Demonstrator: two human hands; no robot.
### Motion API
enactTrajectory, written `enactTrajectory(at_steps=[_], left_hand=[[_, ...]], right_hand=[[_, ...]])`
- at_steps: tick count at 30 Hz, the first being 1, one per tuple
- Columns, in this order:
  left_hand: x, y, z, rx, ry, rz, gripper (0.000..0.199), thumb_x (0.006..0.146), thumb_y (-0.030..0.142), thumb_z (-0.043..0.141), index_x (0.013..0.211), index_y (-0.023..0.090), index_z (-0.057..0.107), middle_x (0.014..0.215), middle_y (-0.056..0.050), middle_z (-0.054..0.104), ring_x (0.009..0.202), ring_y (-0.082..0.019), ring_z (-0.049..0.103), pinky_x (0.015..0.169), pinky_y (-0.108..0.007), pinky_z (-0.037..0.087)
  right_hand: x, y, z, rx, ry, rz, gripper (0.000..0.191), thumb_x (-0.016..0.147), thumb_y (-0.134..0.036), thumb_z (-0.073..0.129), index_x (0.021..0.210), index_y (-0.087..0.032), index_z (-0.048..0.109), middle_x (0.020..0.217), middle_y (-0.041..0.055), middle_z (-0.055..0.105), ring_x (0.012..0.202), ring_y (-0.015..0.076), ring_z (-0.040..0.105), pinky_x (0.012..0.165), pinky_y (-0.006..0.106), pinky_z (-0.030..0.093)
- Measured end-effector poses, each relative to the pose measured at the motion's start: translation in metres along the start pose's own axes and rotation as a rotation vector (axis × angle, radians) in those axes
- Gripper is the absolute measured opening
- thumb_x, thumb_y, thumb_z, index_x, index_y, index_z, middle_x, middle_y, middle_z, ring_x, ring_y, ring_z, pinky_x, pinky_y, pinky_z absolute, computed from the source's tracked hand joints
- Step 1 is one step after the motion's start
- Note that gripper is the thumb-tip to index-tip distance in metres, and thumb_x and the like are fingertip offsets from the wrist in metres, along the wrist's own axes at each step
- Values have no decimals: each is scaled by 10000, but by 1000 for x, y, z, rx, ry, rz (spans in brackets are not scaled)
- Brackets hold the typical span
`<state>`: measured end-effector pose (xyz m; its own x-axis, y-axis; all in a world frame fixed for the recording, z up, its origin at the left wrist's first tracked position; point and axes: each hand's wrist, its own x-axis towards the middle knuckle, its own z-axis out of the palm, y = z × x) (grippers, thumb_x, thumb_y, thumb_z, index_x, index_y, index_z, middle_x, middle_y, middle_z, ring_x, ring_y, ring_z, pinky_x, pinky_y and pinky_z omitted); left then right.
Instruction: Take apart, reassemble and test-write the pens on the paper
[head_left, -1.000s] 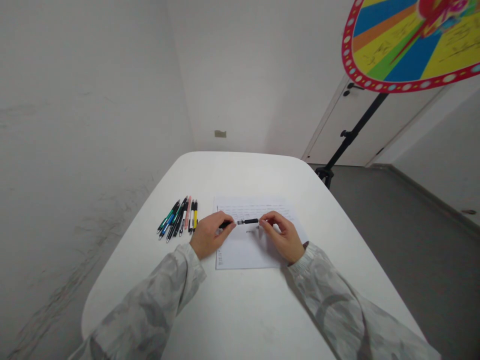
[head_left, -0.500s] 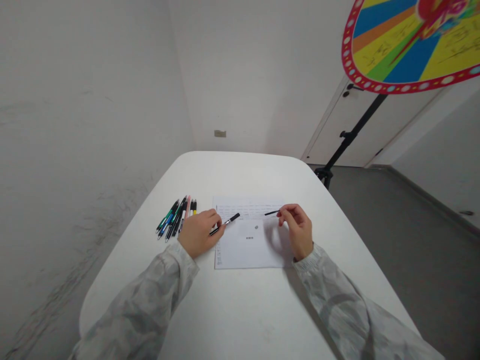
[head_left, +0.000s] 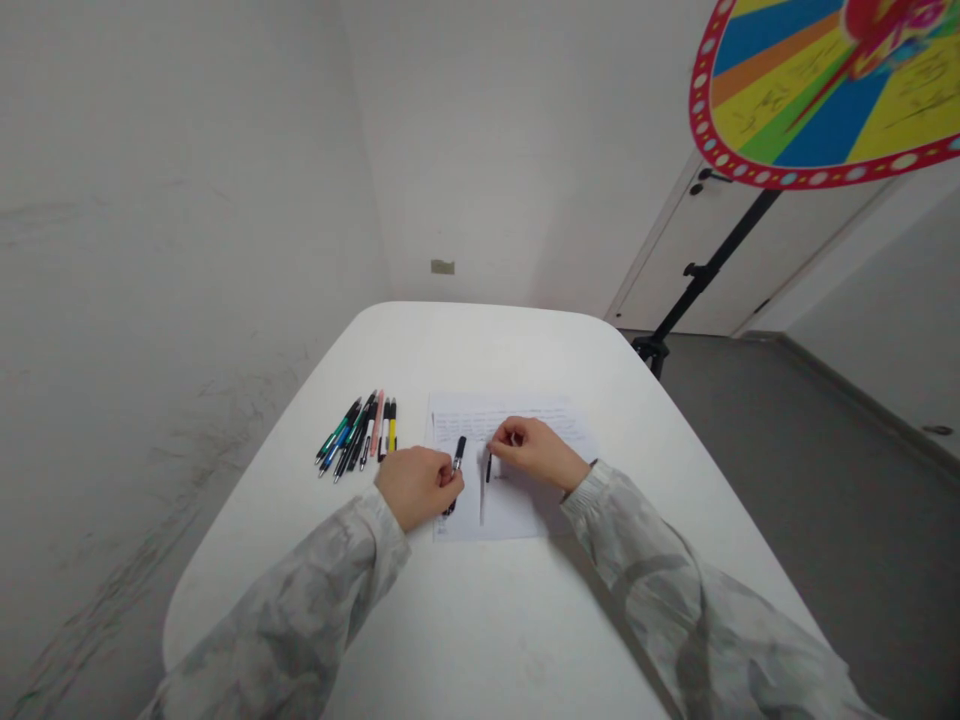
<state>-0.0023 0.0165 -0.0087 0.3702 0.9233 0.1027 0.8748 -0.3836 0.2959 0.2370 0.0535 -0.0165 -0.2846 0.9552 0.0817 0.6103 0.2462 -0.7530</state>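
Observation:
My left hand is closed around a black pen, which tilts with its top end sticking up past the fingers and its lower end below them. The pen's middle is hidden by my fingers. To the right of it, my right hand pinches a thin dark pen refill between thumb and fingertips, and the refill points down. Both hands are over white paper sheets with rows of handwriting near the top. A faint grey streak beside the refill is too blurred to make out.
Several pens, black, blue, green, pink and yellow, lie in a group left of the paper on the white table. A colourful prize wheel on a black stand is at the right, beyond the table's edge. Walls stand behind and left.
My right hand has moved left with the refill, turning it from nearly level to pointing down. My left hand has shifted slightly down and right, and its pen is now steeper.

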Motion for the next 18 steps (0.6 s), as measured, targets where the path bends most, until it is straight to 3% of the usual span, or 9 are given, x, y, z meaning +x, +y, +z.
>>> enactTrajectory(at_steps=[3,6,10,14,18], left_hand=[[0,3,0,9,-20,22,359,914,365,649,589,226,580,589,-7,656,586,-197,613,567,-311,249],[1,3,-3,2,-43,76,348,937,359,614,623,218,563,628,-9,664,642,-196,630,609,-313,298],[1,2,-7,-8,-84,154,355,921,507,685,742,222,571,751,-13,685,740,-213,639,709,-329,389],[2,-3,-8,10,-130,225,606,757,784,775,840,225,555,885,-38,683,814,-251,632,755,-358,422],[3,-10,-9,10,-174,281,757,579,844,860,882,230,535,921,-32,668,850,-270,624,792,-376,433]], right_hand=[[0,-5,3,-92,84,-75,194,917,-343,723,780,-204,724,757,15,697,687,165,577,673,304,416],[-10,-9,-4,-185,110,-232,190,975,-295,654,813,-205,694,810,34,691,756,190,601,754,337,444],[-34,1,-15,-232,155,-414,88,959,-248,640,1029,-210,678,1045,104,716,1004,269,645,930,429,482],[-54,23,-19,-246,115,-434,365,945,-296,673,1290,-209,595,1268,162,675,1175,327,626,1032,514,502],[-64,38,-19,-251,81,-388,455,954,-352,685,1366,-209,555,1311,173,660,1206,345,623,1063,550,511]])
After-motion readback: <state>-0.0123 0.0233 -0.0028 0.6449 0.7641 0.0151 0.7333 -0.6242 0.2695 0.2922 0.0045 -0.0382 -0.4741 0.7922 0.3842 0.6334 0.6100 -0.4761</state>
